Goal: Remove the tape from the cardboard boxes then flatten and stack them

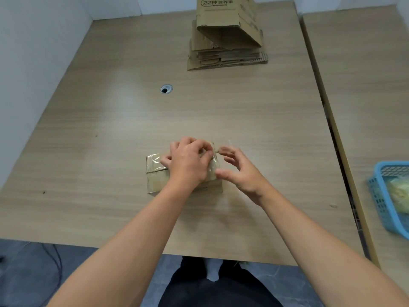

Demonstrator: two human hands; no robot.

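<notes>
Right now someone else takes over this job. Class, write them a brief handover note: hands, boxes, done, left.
Left hand grips the small box near the front of the table. Right hand has fingers at the loose tape on its right end; grip unclear.
Done: flattened stack at the far edge.
Left: strip this box, flatten, stack; the printed box atop the stack isn't flat yet.

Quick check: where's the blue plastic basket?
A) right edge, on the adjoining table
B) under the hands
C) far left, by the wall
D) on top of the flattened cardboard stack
A: the blue plastic basket sits at the frame's right edge on the adjoining wooden table.
</notes>
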